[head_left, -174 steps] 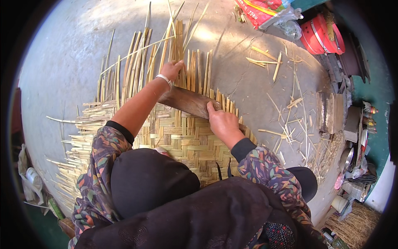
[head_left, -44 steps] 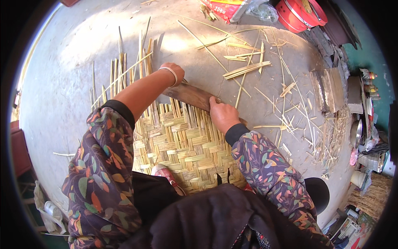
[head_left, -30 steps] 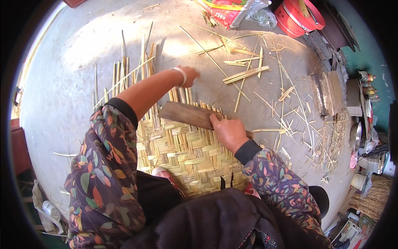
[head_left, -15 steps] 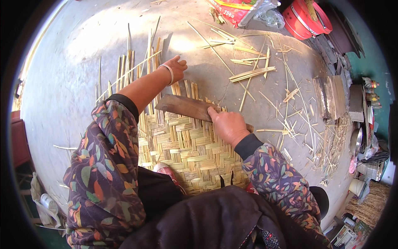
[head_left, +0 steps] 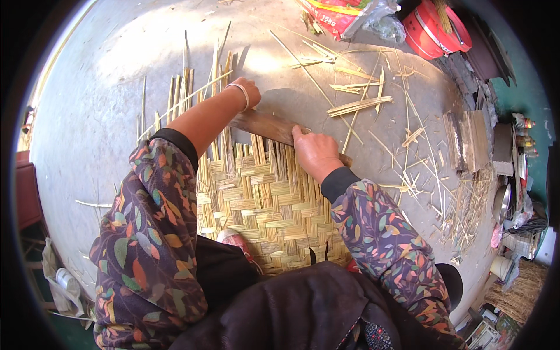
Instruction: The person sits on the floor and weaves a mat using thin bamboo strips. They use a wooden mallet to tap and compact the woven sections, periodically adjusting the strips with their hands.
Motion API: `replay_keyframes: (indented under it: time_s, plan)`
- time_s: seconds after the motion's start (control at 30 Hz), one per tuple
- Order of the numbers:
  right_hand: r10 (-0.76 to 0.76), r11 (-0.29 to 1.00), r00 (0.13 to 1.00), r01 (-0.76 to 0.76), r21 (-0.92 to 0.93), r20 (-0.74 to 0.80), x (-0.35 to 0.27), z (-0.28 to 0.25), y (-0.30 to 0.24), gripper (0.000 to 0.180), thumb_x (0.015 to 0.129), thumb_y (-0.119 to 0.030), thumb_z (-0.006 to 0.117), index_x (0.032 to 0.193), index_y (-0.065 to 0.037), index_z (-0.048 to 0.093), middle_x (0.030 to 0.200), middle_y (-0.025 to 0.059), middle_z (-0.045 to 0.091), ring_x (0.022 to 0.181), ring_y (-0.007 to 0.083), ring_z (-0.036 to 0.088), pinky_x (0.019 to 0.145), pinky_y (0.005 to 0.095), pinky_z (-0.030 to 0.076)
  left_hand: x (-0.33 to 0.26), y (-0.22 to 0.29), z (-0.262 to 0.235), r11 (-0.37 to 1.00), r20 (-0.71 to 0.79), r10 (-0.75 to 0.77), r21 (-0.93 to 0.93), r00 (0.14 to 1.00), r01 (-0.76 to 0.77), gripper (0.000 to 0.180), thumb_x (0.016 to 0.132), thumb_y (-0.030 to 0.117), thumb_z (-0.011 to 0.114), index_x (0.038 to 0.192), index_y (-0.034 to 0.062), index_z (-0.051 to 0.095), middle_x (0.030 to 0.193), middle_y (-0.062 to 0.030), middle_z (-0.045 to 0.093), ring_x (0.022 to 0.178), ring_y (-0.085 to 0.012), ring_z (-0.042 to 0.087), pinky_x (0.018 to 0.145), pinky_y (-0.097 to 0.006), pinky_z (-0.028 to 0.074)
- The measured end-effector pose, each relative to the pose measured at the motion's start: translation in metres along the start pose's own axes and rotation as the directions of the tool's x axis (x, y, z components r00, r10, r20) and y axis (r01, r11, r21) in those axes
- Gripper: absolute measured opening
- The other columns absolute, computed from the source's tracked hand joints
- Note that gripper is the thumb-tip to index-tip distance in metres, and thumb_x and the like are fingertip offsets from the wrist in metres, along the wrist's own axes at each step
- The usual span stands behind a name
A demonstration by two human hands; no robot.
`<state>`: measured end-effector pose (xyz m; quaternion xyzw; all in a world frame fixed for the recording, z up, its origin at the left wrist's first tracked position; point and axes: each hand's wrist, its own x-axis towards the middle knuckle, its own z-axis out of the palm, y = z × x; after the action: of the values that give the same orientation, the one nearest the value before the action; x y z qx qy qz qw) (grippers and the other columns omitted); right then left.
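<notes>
A partly woven bamboo mat (head_left: 265,204) lies on the concrete floor in front of me, its loose strips (head_left: 192,87) sticking out at the far edge. A flat brown wooden bar (head_left: 265,125) lies across the mat's far edge. My left hand (head_left: 248,92), with a white bangle on the wrist, grips the bar's far left end. My right hand (head_left: 315,153) presses down on the bar's right part, fingers closed over it. My foot in a red shoe (head_left: 236,240) rests on the near part of the mat.
Loose bamboo strips (head_left: 356,105) lie scattered over the floor to the right. A red bucket (head_left: 434,29) and a red-and-yellow sack (head_left: 341,13) stand at the far right. Flat stone blocks (head_left: 466,140) and small pots sit along the right edge.
Both hands and the wooden bar have shifted slightly toward the mat's far edge and back over the last second. The hold on the bar stays the same.
</notes>
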<state>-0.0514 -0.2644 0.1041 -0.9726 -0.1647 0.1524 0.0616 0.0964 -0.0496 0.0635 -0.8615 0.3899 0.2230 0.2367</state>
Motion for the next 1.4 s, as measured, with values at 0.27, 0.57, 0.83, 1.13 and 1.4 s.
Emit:
replay_keyframes:
  time_s: [0.27,0.57,0.83,1.13,1.4]
  plan:
    - [0.109,0.987,0.989,-0.12,0.105,0.099,0.003,0.028,0.0,0.033,0.088,-0.011,0.044,0.119,0.0,0.049,0.083,0.0227,0.068,0.077,0.0379,0.069,0.067,0.048,0.055,-0.001,0.019,-0.008,0.997,0.143,-0.038,-0.065,0.989,0.048,0.02,0.086,0.018,0.058,0.095,0.0083,0.073,0.104,-0.014,0.07,0.099,-0.0293,0.067,0.081,-0.038,0.053]
    - [0.086,0.995,0.992,-0.09,0.035,0.089,0.002,0.038,-0.003,0.04,0.088,-0.013,0.045,0.123,0.006,0.048,0.084,0.0191,0.07,0.075,0.0316,0.071,0.065,0.0435,0.056,0.012,0.055,-0.056,0.922,-0.241,0.315,-0.152,0.918,-0.357,0.02,0.091,0.021,0.051,0.09,0.0076,0.066,0.086,-0.0103,0.068,0.082,-0.0278,0.065,0.073,-0.039,0.052]
    - [-0.062,0.993,0.997,0.057,0.107,0.036,-0.019,0.002,0.01,0.024,0.083,-0.009,0.05,0.105,-0.002,0.054,0.079,0.0197,0.068,0.075,0.0362,0.068,0.065,0.0477,0.053,-0.006,-0.096,-0.054,0.374,-0.268,-0.595,-0.927,0.757,-0.034,0.072,0.088,0.053,0.059,0.137,0.0012,0.046,0.124,-0.0173,0.058,0.106,-0.0264,0.06,0.084,-0.04,0.052]
    - [-0.153,0.988,0.977,0.147,0.05,0.15,-0.057,-0.001,-0.008,0.038,0.082,-0.01,0.053,0.12,-0.015,0.054,0.072,0.0144,0.066,0.067,0.0355,0.065,0.057,0.0478,0.051,-0.073,-0.018,0.105,0.122,0.39,-0.54,-0.841,0.746,0.527,0.035,0.084,0.031,0.057,0.093,-0.0001,0.07,0.089,-0.0236,0.068,0.083,-0.0343,0.068,0.077,-0.041,0.054]
    - [-0.319,0.948,0.936,0.317,0.041,0.149,-0.074,0.002,-0.039,0.037,0.08,-0.01,0.054,0.117,-0.01,0.056,0.068,0.0117,0.066,0.063,0.0289,0.067,0.051,0.0418,0.051,-0.079,-0.004,0.082,0.27,0.095,-0.781,-0.84,0.618,0.471,0.02,0.082,0.014,0.053,0.086,0.003,0.069,0.083,-0.0185,0.069,0.08,-0.0326,0.068,0.077,-0.041,0.054]
